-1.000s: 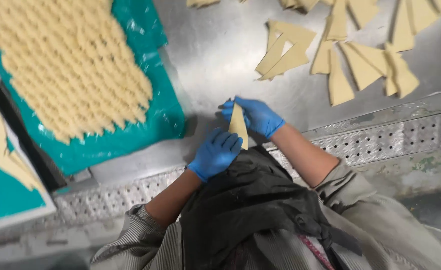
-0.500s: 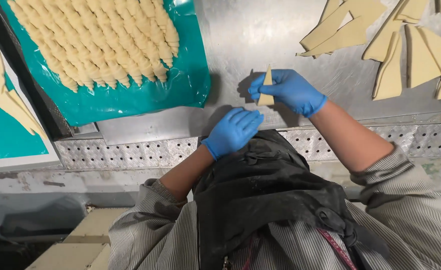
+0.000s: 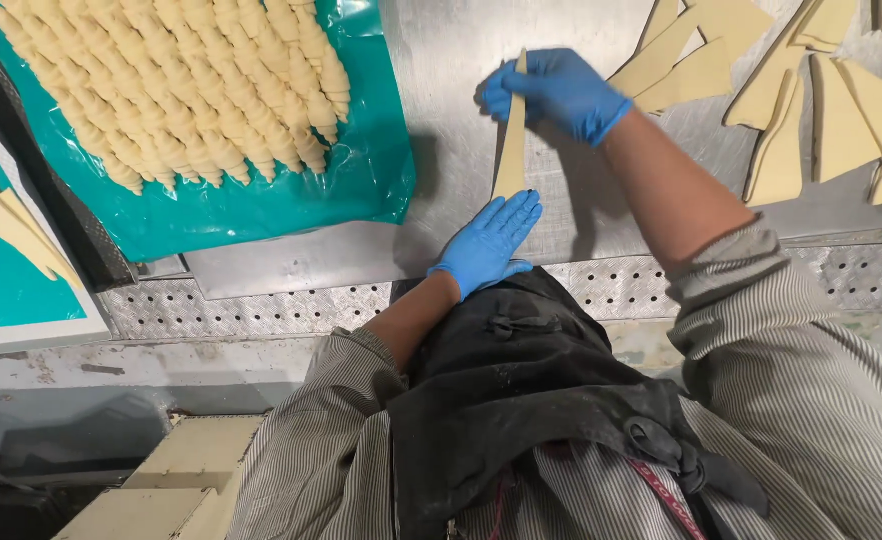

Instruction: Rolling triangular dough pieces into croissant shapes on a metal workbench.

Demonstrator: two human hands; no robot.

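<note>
Head view only. Person in blue gloves & striped sleeves at a steel bench (image 3: 461,110), dark apron over the front.

One long, thin dough triangle (image 3: 512,140) lies stretched on the bare steel near the bench's middle, running from the far side toward the near perforated edge strip (image 3: 261,305). Right hand (image 3: 559,90) is on its far, narrow end: fingers curled over the tip, pinching it, tip poking up betw. the fingers. Left hand (image 3: 488,240) lies flat & open, fingers straight & together, fingertips touching the wide near end; grips nothing, just presses.

Left part of bench: one teal plastic sheet (image 3: 361,190) carrying rolled dough pieces (image 3: 176,85), packed tight in slanting rows, 5 rows or so, too many pcs to count, well over 50. Sheet's near right corner sits close to the left hand. Further left, a 2nd teal sheet (image 3: 1,290), only a corner in view, w/ a few flat dough pcs on it, count unclear.

Far right corner of bench: cut dough triangles (image 3: 831,100), loose & overlapping, approx. 10 visible, some cut off by the frame. Nearest ones lie just beside the right hand.
</note>
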